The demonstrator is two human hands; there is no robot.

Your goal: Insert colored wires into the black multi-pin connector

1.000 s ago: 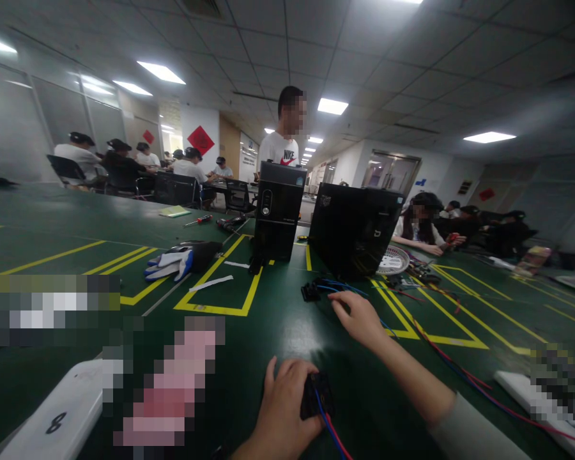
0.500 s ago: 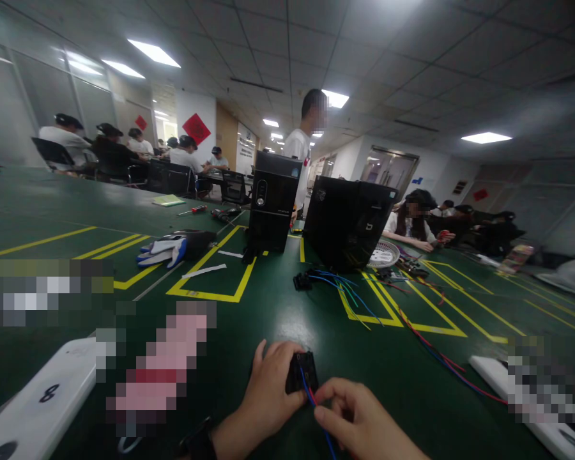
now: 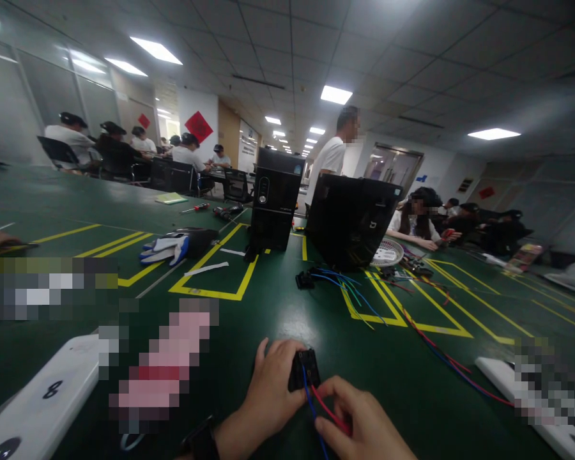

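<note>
The green bench (image 3: pixel 239 332) is the largest thing here; its near edge is out of view. At its far side stand a wide black case (image 3: pixel 347 223) and a narrower black tower (image 3: pixel 276 204), and the standing person (image 3: pixel 329 156) behind them has moved to the right. A white casing marked 8 (image 3: pixel 48 390) limits room on the left; on the right, long red and blue cables (image 3: pixel 443 359) trail towards another white casing (image 3: pixel 531 399). Between these, bare surface lies open around the hands, reaching forward to the loose black piece (image 3: pixel 305 280) with its blue and green leads (image 3: pixel 338 278).

The left hand (image 3: pixel 273 386) is curled narrow round the side of a small black block (image 3: pixel 312 359), low and central, just above or on the bench; I can't tell which. The right hand (image 3: pixel 359 415) is nearly closed, with the red wire (image 3: pixel 328 407) between finger and thumb. That wire has just bowed away from the blue wire (image 3: pixel 311 404), so the two now show separately where they leave the block
</note>
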